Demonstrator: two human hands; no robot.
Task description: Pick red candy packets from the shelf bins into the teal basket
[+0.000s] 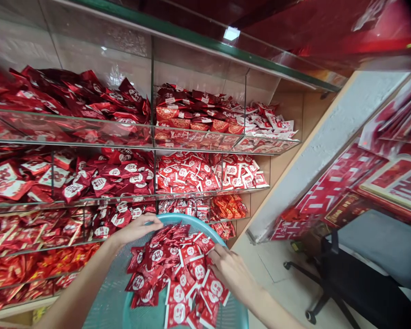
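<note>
A round turquoise plastic basket point(238, 315) is in front of me with small red packets point(178, 269) piled in it. The packets carry white round labels with printed characters. My left hand point(137, 228) lies at the basket's far left rim, its fingers closed over the edge. At the right side of the pile is my right hand point(229, 269). Its fingers are curled together against a red packet point(205, 243) near the right rim, and their tips are partly hidden.
Glass shelves point(205, 148) with dividers rise beyond the basket, filled with red packets point(113, 176) of several kinds. Orange-red packets point(229, 206) lie in a lower compartment. At right stand a black wheeled chair point(363, 278) and red-and-white printed goods point(342, 178).
</note>
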